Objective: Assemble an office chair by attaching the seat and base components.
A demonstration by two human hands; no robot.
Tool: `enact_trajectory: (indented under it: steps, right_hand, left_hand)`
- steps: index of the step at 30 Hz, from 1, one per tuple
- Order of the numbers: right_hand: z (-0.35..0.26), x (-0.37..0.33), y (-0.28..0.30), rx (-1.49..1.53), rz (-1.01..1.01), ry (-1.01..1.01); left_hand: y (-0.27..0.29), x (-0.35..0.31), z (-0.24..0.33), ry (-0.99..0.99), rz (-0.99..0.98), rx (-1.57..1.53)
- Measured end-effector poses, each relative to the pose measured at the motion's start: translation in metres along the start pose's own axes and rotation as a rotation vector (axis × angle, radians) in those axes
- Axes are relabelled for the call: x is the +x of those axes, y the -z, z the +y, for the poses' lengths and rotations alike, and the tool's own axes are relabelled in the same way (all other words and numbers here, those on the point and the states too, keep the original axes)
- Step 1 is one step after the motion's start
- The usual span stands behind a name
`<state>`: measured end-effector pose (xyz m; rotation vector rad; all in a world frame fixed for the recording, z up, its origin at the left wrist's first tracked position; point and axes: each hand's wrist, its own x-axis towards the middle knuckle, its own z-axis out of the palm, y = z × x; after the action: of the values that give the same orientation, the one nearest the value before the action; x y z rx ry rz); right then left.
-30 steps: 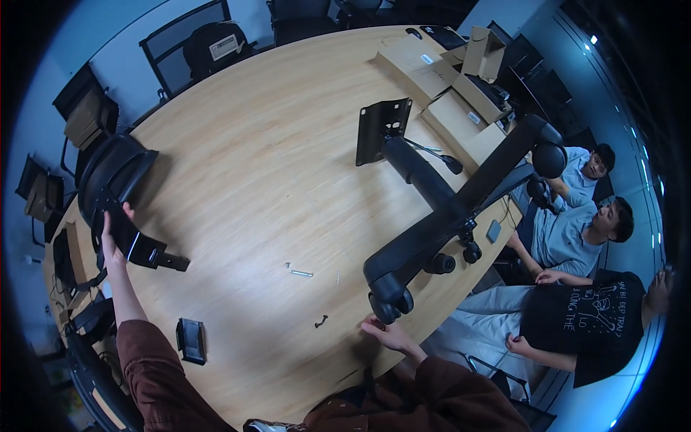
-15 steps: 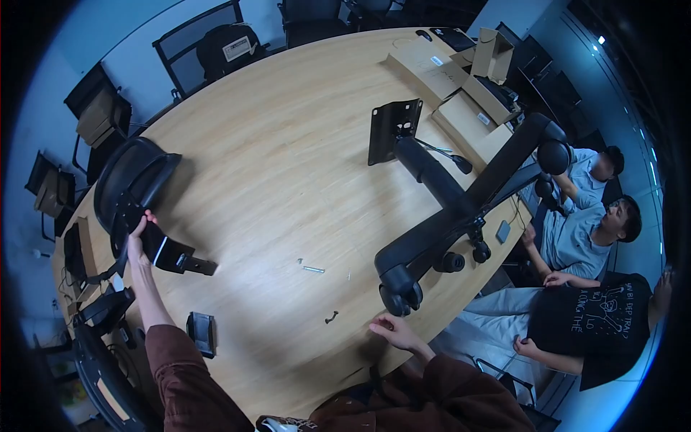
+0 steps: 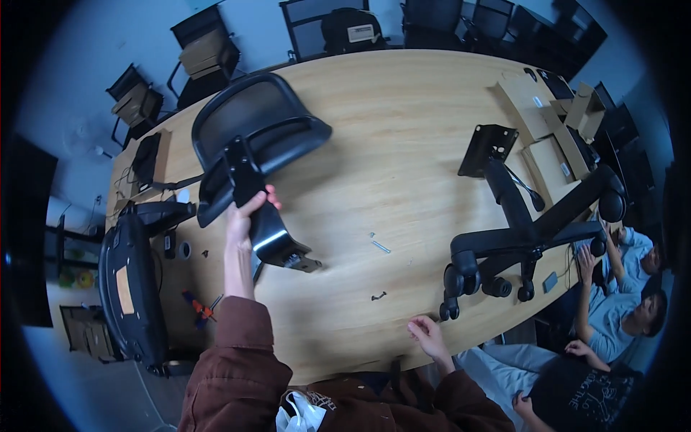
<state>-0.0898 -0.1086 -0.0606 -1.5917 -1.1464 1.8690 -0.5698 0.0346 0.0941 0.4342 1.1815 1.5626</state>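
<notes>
My left hand is closed around the black metal bracket of a chair backrest. The bracket bends to an L, its free end pointing right over the table. The mesh panel tilts up beyond my fingers. My right hand hovers by the table's near edge, fingers loosely curled and apart, with nothing seen in it. Just beyond it lies a black chair base on its side, with casters, a gas lift post, a mounting plate and a lever. A silver bolt and dark screws lie between my hands.
A black chair seat with armrests stands at the left, near orange-handled tools and a tape roll. Cardboard boxes crowd the far right of the table. Several people sit or stand along the right side; chairs line the wall.
The view has swung left, so everything sits farther right in the picture. My left hand has brought the backrest somewhat rightward over the table. My right hand remains near the edge.
</notes>
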Motion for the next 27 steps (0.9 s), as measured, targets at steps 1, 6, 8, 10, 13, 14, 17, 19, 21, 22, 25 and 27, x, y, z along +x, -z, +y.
enact_trajectory:
  steps: [1,6,8,10,13,14,17,19,21,22,25,27]
  right_hand:
    - [-0.001,-0.001,0.0,-0.012,-0.001,-0.043]
    - [-0.007,-0.002,-0.004,-0.031,-0.049,0.063]
    - [-0.012,-0.002,-0.006,-0.045,-0.069,0.097]
    - [-0.018,-0.002,-0.007,-0.052,-0.072,0.063]
    - [-0.027,-0.005,-0.011,-0.037,-0.108,0.107]
    - [-0.029,-0.006,-0.013,-0.044,-0.117,0.116]
    - [-0.033,-0.007,-0.017,-0.023,-0.154,0.155]
    - [-0.033,-0.008,-0.018,-0.001,-0.18,0.173]
    - [-0.032,-0.008,-0.019,-0.017,-0.192,0.168]
    - [-0.031,-0.008,-0.019,-0.024,-0.201,0.163]
    - [-0.03,-0.007,-0.02,-0.04,-0.214,0.14]
    - [-0.031,-0.007,-0.023,-0.052,-0.24,0.143]
  left_hand:
    - [-0.011,-0.016,-0.001,-0.014,-0.021,-0.012]
    - [-0.046,-0.093,0.001,-0.041,-0.057,0.029]
    - [-0.056,-0.119,0.005,-0.063,-0.099,0.106]
    - [-0.067,-0.145,0.003,-0.085,-0.089,0.069]
    - [-0.078,-0.179,0.002,-0.083,-0.155,0.073]
    - [-0.08,-0.188,0.002,-0.06,-0.184,0.09]
    - [-0.086,-0.213,-0.004,-0.106,-0.218,0.083]
    - [-0.088,-0.229,-0.007,-0.132,-0.21,0.156]
    - [-0.086,-0.24,-0.007,-0.111,-0.28,0.207]
    - [-0.085,-0.246,-0.008,-0.117,-0.274,0.206]
    - [-0.085,-0.262,-0.01,-0.111,-0.238,0.228]
    - [-0.084,-0.274,-0.011,-0.06,-0.202,0.222]
